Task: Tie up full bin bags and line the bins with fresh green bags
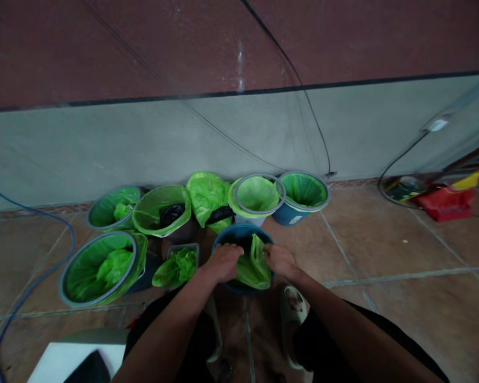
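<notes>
Between my feet stands a blue bin (243,230) with a light green plastic bag (252,270) partly inside it. My right hand (280,260) is closed on the bag's upper edge at the right side of the bin. At the left rim, my left hand (225,261) has its fingers curled over the bag's other side; the fingertips are partly hidden. The bag is bunched and folded, with one flap standing up near my right hand. Part of the bin's dark inside shows behind it.
Several lined bins surround it: a blue bin (301,213) and a white bin (247,217) behind, a large grey-rimmed bin (69,290) at left. A small grey bin (195,250) stands nearby. A red dustpan (443,205) lies right; a blue hose (35,290) runs along the left.
</notes>
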{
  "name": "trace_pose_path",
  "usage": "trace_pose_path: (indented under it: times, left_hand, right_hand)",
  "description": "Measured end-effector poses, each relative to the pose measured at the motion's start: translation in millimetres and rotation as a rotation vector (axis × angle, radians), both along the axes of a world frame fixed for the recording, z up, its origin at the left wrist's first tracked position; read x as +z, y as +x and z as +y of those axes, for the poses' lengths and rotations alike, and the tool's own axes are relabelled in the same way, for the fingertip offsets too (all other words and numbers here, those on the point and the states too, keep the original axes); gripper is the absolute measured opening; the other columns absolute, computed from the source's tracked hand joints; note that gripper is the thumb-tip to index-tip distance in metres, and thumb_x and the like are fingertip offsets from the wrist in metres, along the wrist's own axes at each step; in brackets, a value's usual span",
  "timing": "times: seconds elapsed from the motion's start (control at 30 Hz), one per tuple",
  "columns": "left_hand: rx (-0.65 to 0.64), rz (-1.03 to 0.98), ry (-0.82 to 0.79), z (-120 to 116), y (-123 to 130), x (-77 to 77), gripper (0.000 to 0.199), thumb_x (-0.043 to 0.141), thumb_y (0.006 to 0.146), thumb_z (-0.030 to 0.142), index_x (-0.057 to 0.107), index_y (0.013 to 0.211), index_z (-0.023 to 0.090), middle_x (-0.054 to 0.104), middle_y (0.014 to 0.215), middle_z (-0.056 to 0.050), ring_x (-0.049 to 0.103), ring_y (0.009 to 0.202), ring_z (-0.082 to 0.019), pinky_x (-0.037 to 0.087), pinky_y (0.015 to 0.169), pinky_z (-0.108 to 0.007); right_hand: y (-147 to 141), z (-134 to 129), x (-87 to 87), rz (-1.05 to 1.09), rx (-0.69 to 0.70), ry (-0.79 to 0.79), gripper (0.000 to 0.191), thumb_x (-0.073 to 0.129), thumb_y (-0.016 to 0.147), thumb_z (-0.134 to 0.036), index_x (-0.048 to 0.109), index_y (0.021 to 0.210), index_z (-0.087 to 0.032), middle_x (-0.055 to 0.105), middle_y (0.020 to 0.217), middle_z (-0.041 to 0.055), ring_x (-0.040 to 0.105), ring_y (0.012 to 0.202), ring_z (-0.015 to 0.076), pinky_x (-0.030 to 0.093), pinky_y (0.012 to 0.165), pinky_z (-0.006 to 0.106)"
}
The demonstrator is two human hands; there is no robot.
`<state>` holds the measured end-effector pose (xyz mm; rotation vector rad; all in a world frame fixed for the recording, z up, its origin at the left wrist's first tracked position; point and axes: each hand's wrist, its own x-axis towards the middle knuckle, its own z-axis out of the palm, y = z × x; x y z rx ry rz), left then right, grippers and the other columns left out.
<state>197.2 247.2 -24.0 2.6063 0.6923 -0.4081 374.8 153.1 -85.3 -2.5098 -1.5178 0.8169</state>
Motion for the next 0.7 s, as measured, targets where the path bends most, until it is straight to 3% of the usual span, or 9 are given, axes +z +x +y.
trace_pose_path:
  times: [0.13,0.27,0.33,0.47,0.6,0.7]
  left_hand:
    - [-0.130,0.035,-0.042,5.6,-5.6,-17.0,0.052,0.060,0.068,0.011,0.061,0.119,0.024,0.061,0.125,-0.008,0.055,0.117,-0.030,0.045,0.099,-0.050]
    - [-0.171,0.045,-0.006,-11.0,1.4,-37.1,0.037,0.059,0.075,0.015,0.067,0.110,0.024,0.065,0.112,-0.009,0.057,0.114,-0.030,0.038,0.104,-0.057]
    - [-0.155,0.047,0.002,-15.1,4.7,-40.3,0.026,0.055,0.081,0.018,0.070,0.102,0.023,0.067,0.108,-0.009,0.059,0.112,-0.029,0.037,0.105,-0.056]
    - [-0.098,0.064,-0.001,-11.1,8.3,-37.1,0.025,0.047,0.089,0.024,0.071,0.096,0.021,0.070,0.103,-0.010,0.064,0.106,-0.027,0.043,0.101,-0.051]
    - [0.082,0.091,0.044,1.6,7.0,-31.8,0.033,0.039,0.095,0.029,0.070,0.098,0.017,0.072,0.099,-0.013,0.067,0.101,-0.028,0.050,0.090,-0.041]
    - [0.233,0.101,0.103,15.2,1.3,-26.6,0.033,0.038,0.097,0.030,0.068,0.102,0.017,0.072,0.104,-0.012,0.067,0.102,-0.025,0.050,0.088,-0.034]
  right_hand:
    - [-1.6,-6.3,14.5,0.022,0.200,-0.008,0.027,0.055,0.083,-0.018,0.071,0.105,-0.017,0.073,0.099,0.0126,0.068,0.095,0.0243,0.050,0.084,0.030]
    - [-3.2,-12.5,11.6,0.027,0.483,0.101,0.044,0.060,0.084,-0.032,0.061,0.127,-0.021,0.055,0.138,0.0155,0.058,0.120,0.0268,0.046,0.098,0.035]
    - [-3.6,-12.7,3.7,0.003,0.548,0.098,0.040,0.059,0.085,-0.032,0.065,0.123,-0.022,0.039,0.153,0.0142,0.048,0.131,0.0298,0.038,0.108,0.041]
    - [-2.2,-6.3,-2.0,-0.056,0.505,0.040,0.025,0.050,0.090,-0.023,0.074,0.094,-0.018,0.036,0.156,0.0098,0.041,0.135,0.0303,0.029,0.113,0.046]
    - [4.1,1.5,16.9,-0.094,0.423,0.166,0.025,0.048,0.090,-0.021,0.072,0.091,-0.015,0.045,0.149,0.0129,0.036,0.137,0.0294,0.025,0.114,0.046]
    - [13.0,5.4,31.9,-0.094,0.409,0.233,0.020,0.051,0.088,-0.023,0.070,0.090,-0.016,0.064,0.122,0.0142,0.050,0.122,0.0266,0.027,0.112,0.041]
